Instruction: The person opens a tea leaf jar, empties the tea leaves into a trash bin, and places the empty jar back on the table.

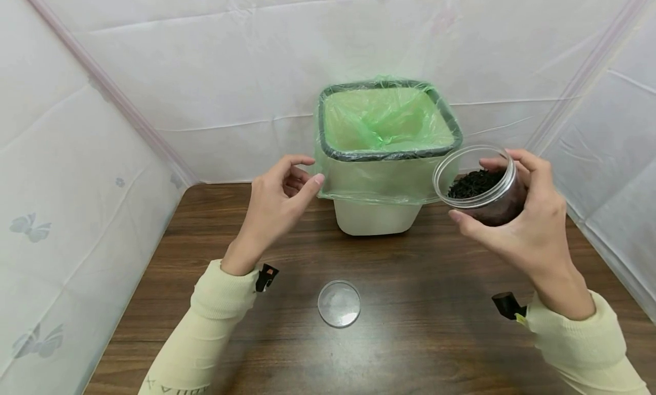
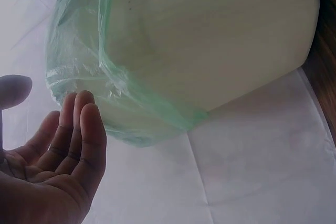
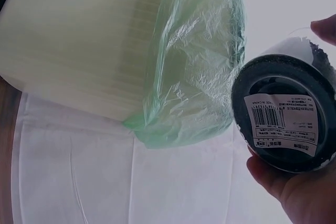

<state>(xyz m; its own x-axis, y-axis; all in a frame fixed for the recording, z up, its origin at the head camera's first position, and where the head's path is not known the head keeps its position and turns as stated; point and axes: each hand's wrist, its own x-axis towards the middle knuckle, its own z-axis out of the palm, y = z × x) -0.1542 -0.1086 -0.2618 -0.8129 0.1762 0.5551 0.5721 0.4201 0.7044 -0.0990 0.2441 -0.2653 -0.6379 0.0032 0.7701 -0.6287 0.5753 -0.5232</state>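
My right hand [image 1: 533,230] grips a clear jar [image 1: 499,204] beside the right side of a trash bin [image 1: 379,215]. Dark, shredded loose tea leaves or similar bits [image 1: 476,184] lie inside the jar, whose open mouth tilts toward the bin. In the right wrist view, the jar's base [image 3: 283,129] carries a barcode label. A green plastic bag [image 1: 389,176] lines the bin and folds over its dark rim. My left hand [image 1: 279,196] holds nothing; its fingers are loosely bent, close to the bag's left edge.
A round clear lid [image 1: 339,304] lies on the brown wooden table [image 1: 287,349] in front of the bin. White sheeting [image 1: 230,70] with faint patterns hangs behind the table and along both sides.
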